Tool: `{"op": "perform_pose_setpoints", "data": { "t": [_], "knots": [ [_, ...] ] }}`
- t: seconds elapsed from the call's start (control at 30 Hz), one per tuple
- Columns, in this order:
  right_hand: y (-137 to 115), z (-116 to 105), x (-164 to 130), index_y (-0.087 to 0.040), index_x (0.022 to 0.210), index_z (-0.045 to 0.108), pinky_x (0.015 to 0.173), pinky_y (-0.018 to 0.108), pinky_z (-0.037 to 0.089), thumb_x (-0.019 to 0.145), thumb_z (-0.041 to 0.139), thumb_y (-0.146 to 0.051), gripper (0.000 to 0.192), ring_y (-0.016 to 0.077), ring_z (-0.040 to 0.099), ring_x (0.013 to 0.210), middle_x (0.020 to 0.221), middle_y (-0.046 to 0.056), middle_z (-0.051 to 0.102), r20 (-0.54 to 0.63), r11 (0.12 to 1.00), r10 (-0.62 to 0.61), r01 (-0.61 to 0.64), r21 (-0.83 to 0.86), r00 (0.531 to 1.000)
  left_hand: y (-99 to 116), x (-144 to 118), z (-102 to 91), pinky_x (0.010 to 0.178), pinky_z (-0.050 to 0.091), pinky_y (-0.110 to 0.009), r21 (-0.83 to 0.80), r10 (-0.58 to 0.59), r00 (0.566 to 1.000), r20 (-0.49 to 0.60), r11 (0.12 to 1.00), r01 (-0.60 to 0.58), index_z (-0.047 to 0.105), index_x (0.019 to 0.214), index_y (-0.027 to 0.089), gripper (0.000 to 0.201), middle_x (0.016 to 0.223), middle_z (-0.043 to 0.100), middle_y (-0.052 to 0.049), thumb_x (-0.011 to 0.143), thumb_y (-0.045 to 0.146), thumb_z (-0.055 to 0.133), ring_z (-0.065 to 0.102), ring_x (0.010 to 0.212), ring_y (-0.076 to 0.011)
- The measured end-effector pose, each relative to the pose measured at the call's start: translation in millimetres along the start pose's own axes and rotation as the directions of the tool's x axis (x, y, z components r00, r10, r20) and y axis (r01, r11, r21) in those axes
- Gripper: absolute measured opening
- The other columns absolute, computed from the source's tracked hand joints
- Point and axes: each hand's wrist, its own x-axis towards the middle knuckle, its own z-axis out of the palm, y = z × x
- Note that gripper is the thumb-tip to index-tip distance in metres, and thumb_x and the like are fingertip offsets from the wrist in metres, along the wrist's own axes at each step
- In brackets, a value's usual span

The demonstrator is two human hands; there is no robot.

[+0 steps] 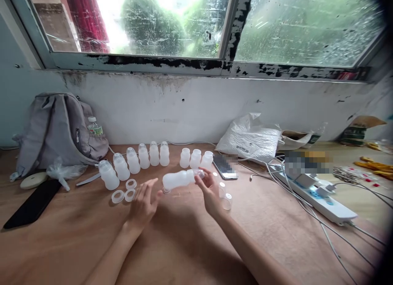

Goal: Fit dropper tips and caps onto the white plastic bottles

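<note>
My right hand (210, 191) grips a frosted baby bottle (179, 179) by its clear cap end, so the bottle lies nearly level above the table, its base toward the left. Fingers apart and holding nothing, my left hand (144, 203) is beside the white collar rings (118, 196). Under the bottle's base a small round piece (166, 191) partly shows. Several capped bottles (133, 160) stand in a curved row at the back left. Three uncapped bottles (195, 158) are upright further right. Clear caps (227, 201) sit beside my right wrist, partly hidden by it.
A grey backpack (58, 129) leans on the wall, with a black pouch (33, 205) in front. To the right are a phone (225, 167), a silvery mailing bag (250, 137) and a power strip (331, 207) with trailing cables.
</note>
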Motion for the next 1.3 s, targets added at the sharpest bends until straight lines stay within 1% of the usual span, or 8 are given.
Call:
{"op": "perform_pose_setpoints", "data": {
  "t": [0.07, 0.17, 0.3, 0.43, 0.9, 1.0, 1.1, 1.3],
  "knots": [
    [-8.5, 0.7, 22.4, -0.025, 0.109, 0.045, 0.072, 0.031, 0.041, 0.078, 0.056, -0.034, 0.034, 0.0175, 0.053, 0.082, 0.095, 0.003, 0.057, -0.031, 0.961, -0.185, 0.174, -0.215, 0.982, -15.1, 4.8, -2.9, 0.087, 0.039, -0.037, 0.128, -0.098, 0.993, -0.063, 0.986, 0.105, 0.048, 0.110, 0.018, 0.029, 0.104, 0.058, -0.008, 0.083, 0.028, 0.044, 0.052, 0.098, -0.0231],
    [-14.2, 10.5, 59.9, -0.023, 0.107, 0.050, 0.080, 0.035, 0.037, 0.076, 0.059, -0.034, 0.034, 0.0214, 0.050, 0.093, 0.102, 0.006, 0.059, 0.114, 0.748, -0.395, 0.391, -0.536, 0.912, -37.4, 6.9, -2.5, 0.082, 0.040, -0.038, 0.282, -0.195, 0.976, -0.101, 0.935, 0.216, 0.054, 0.101, 0.017, 0.024, 0.099, 0.060, -0.008, 0.081, 0.027, 0.046, 0.052, 0.094, -0.0254],
    [-9.0, 34.1, 100.8, -0.022, 0.107, 0.052, 0.085, 0.037, 0.031, 0.080, 0.053, -0.031, 0.029, 0.0228, 0.047, 0.098, 0.100, 0.007, 0.061, 0.306, 0.463, -0.354, 0.450, -0.764, 0.884, -50.9, 2.6, 3.5, 0.081, 0.039, -0.038, 0.375, -0.270, 0.961, -0.062, 0.886, 0.273, 0.055, 0.101, 0.017, 0.026, 0.101, 0.060, -0.009, 0.079, 0.027, 0.047, 0.052, 0.095, -0.0259],
    [3.0, 52.7, 124.7, -0.021, 0.109, 0.050, 0.084, 0.036, 0.028, 0.080, 0.054, -0.031, 0.031, 0.0244, 0.045, 0.101, 0.099, 0.008, 0.062, 0.343, 0.323, -0.189, 0.388, -0.863, 0.920, -50.0, -1.2, 8.9, 0.088, 0.034, -0.042, 0.416, -0.303, 0.952, -0.041, 0.861, 0.292, 0.054, 0.106, 0.016, 0.030, 0.109, 0.056, -0.011, 0.079, 0.028, 0.047, 0.048, 0.103, -0.0259],
    [25.1, 68.2, 134.2, -0.015, 0.118, 0.041, 0.086, 0.043, 0.027, 0.081, 0.052, -0.026, 0.040, 0.0288, 0.040, 0.111, 0.113, 0.015, 0.055, 0.240, 0.281, -0.112, 0.263, -0.923, 0.964, -30.9, -8.7, 17.3, 0.098, 0.023, -0.052, 0.420, -0.245, 0.964, 0.105, 0.889, 0.180, 0.052, 0.114, 0.016, 0.035, 0.125, 0.047, -0.014, 0.083, 0.021, 0.037, 0.036, 0.120, -0.0288],
    [24.8, 65.8, 115.8, -0.014, 0.123, 0.037, 0.091, 0.043, 0.025, 0.082, 0.047, -0.023, 0.043, 0.0291, 0.033, 0.117, 0.125, 0.016, 0.045, 0.238, 0.286, -0.254, 0.308, -0.907, 0.937, -27.2, -12.3, 19.7, 0.097, 0.023, -0.055, 0.412, -0.253, 0.957, 0.138, 0.894, 0.177, 0.051, 0.114, 0.016, 0.035, 0.125, 0.047, -0.014, 0.082, 0.017, 0.036, 0.035, 0.120, -0.0296],
    [27.7, 58.9, 84.3, -0.016, 0.119, 0.041, 0.088, 0.037, 0.031, 0.085, 0.040, -0.020, 0.034, 0.0240, 0.041, 0.110, 0.119, 0.013, 0.048, 0.345, 0.336, -0.395, 0.483, -0.808, 0.852, -24.7, -14.0, 22.5, 0.098, 0.025, -0.053, 0.338, -0.230, 0.956, 0.182, 0.927, 0.159, 0.051, 0.114, 0.015, 0.036, 0.125, 0.047, -0.015, 0.082, 0.014, 0.035, 0.036, 0.120, -0.0288],
    [47.6, 46.8, 13.0, -0.018, 0.080, 0.055, 0.064, 0.027, 0.036, 0.086, 0.040, -0.022, 0.016, 0.0155, 0.053, 0.066, 0.074, 0.004, 0.058, 0.457, 0.427, -0.182, 0.488, -0.761, 0.871, -12.7, -15.4, 29.8, 0.101, 0.030, -0.042, -0.077, -0.051, 0.968, 0.247, 0.994, 0.072, 0.044, 0.119, 0.018, 0.052, 0.128, 0.043, -0.009, 0.073, -0.002, 0.030, 0.032, 0.124, -0.0210]
  ]
}}
